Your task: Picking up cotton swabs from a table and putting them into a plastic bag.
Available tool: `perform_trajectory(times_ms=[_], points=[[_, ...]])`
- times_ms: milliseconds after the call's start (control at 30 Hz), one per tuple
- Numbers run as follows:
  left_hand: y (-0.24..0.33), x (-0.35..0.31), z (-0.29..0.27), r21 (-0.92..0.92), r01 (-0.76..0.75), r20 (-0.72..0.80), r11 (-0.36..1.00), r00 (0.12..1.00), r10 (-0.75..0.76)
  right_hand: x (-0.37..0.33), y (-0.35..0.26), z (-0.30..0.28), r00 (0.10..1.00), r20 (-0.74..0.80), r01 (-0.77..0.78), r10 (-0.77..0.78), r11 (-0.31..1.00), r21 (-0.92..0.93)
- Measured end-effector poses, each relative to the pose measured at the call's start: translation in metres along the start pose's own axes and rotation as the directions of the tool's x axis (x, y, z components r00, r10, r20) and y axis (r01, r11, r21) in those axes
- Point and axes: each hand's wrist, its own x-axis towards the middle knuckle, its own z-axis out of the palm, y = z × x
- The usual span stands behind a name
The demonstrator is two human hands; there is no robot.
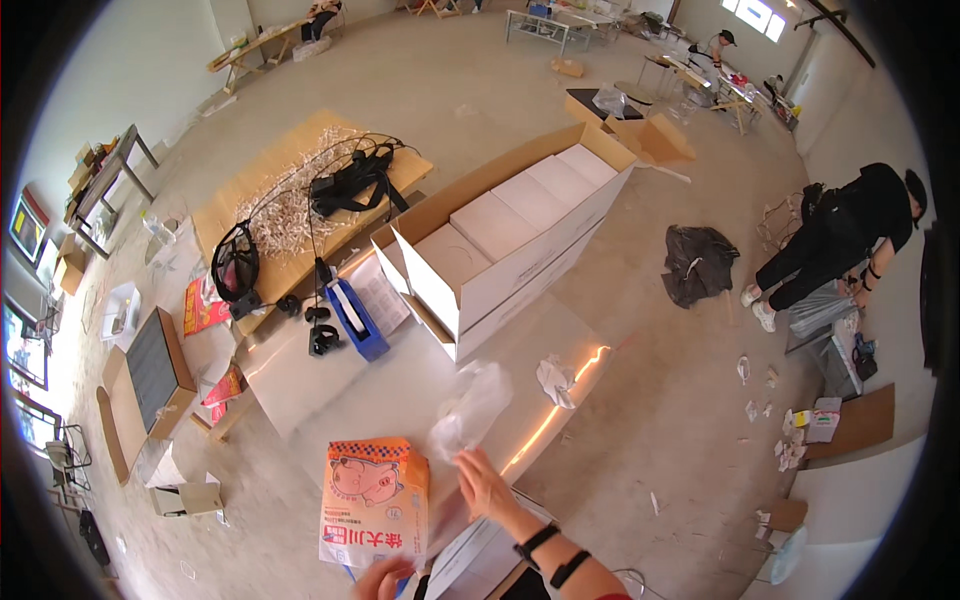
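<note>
Plastic film [474, 403] lies at the fingertips of the right hand [484, 488], paper bag [372, 515] just beyond the left hand [381, 580]; whether either pinches, I cannot tell — steadying the bag lightly should avoid creases.

The boldest lettering stands on an orange and white bag [370, 505] lying at the near left edge of the tabletop [290, 400]: a row of large red characters near its lower end, a red label with pale characters beside them, and small lines of print above, under a drawing of a pig. Along the tabletop's far edge, a long white carton [540, 268] carries faint grey print on its long side, too small to read. Near the tabletop's far left edge, a white sheet [382, 295] shows rows of fine print, also too small. Beyond the left corner, a red packet [205, 308] bears yellowish markings, likewise illegible.
</note>
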Motion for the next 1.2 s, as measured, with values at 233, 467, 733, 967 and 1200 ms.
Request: perform_trajectory(times_ms=[233, 467, 733, 967, 1200], points=[[-0.13, 0.085, 0.08, -0.852, 0.452, 0.393, 0.263, 0.885, -0.249, -0.107, -0.144, -0.043, 0.994, -0.055, -0.075, 0.091, 0.966, 0.248], [-0.061, 0.098, 0.077, -0.827, 0.34, 0.268, 0.448, 0.938, -0.217, -0.157, -0.197, -0.086, 0.995, -0.054, -0.078, 0.085, 0.99, 0.121], [0.008, 0.056, 0.043, -0.745, 0.334, 0.315, 0.578, 0.939, -0.136, -0.057, -0.215, -0.154, 0.895, -0.421, -0.216, 0.144, 0.968, -0.128], [-0.001, 0.041, 0.03, -0.631, 0.379, 0.377, 0.677, 0.912, -0.159, -0.048, -0.163, -0.128, 0.779, 0.061, -0.606, 0.625, 0.723, 0.333], [-0.006, 0.127, -0.006, -0.737, 0.311, 0.289, 0.6, 0.948, -0.137, -0.13, -0.127, -0.145, 0.506, -0.068, -0.395, 0.86, 0.301, 0.868]])
